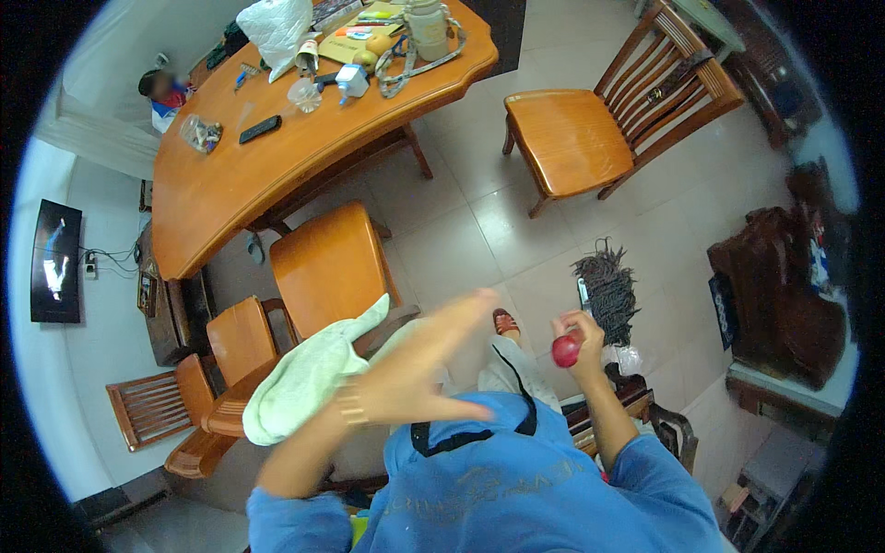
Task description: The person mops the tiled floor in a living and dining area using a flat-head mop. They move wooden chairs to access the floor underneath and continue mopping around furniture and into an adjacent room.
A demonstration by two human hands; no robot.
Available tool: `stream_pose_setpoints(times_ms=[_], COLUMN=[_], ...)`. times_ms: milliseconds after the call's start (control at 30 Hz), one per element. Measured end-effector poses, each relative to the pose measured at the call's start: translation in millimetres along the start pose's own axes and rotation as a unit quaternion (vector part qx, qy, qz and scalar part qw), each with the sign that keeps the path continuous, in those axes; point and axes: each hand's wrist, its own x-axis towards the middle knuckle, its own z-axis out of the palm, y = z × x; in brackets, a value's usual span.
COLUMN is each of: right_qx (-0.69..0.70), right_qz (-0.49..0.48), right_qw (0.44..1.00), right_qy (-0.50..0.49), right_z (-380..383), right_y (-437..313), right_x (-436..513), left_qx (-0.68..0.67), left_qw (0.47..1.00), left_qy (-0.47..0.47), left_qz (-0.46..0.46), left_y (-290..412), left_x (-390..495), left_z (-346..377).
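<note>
A mop handle's red round knob (566, 351) is held in my right hand (581, 332), and the dark string mop head (610, 290) lies on the tiled floor just beyond. My left hand (422, 366), blurred by motion, is spread with fingers apart in front of my blue top (498, 477); nothing shows in its grasp. A light green cloth (311, 380) hangs beside my left wrist, over or near a chair back; what supports it is partly hidden.
A wooden table (276, 180) carries a bag, bottles, fruit and a remote. Wooden chairs stand at left (332, 269) and upper right (574, 138). A person (166, 97) is beyond the table. Dark furniture (774, 297) stands at right.
</note>
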Motion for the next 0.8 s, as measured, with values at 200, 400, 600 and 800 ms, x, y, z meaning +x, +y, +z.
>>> stream_pose_setpoints(times_ms=[200, 400, 600, 800], right_qx=[0.033, 0.03, -0.006, 0.071], right_qz=[-0.101, 0.169, -0.028, -0.224], right_qw=[0.983, 0.953, 0.913, 0.833], right_qy=[-0.149, -0.249, -0.407, -0.5], right_z=[-56.4, -64.0, -27.9, 37.6], right_y=[34.9, 188.2, 23.7, -85.2], right_x=[24.5, 17.4, 85.3, 94.8], left_qx=[-0.307, -0.285, -0.281, -0.175], left_qw=[0.947, 0.932, 0.783, 0.812], left_qy=[0.069, 0.196, 0.537, 0.545], left_qz=[0.068, 0.104, 0.139, 0.12], left_y=[0.9, 51.6, 88.0, 194.0], left_x=[131.9, 136.1, 48.8, -129.9], left_z=[170.9, 103.7, -23.7, -60.5])
